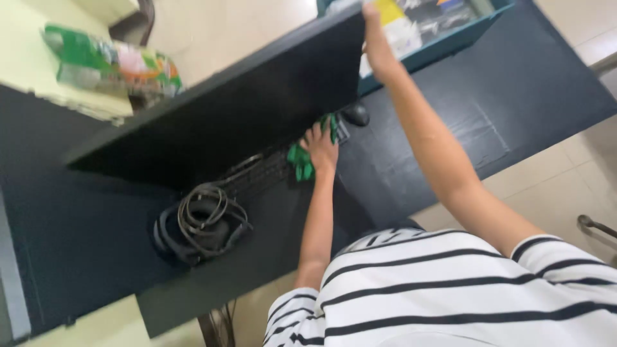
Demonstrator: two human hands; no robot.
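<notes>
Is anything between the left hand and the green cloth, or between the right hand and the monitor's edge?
Nothing visible: the left hand already rests on the green cloth, and the right hand touches the monitor at its edge.

White short-sleeved shirt [450, 289] with thin black stripes, arms bare.

Near my edge of the dark desk [450, 122] I see a coil of cables on a black headset [199, 225]. A black mouse [355, 114] sits farther back. At the far corner stands a teal box of packets [443, 29], and on the pale surface beyond, colourful snack bags [109, 64].
</notes>
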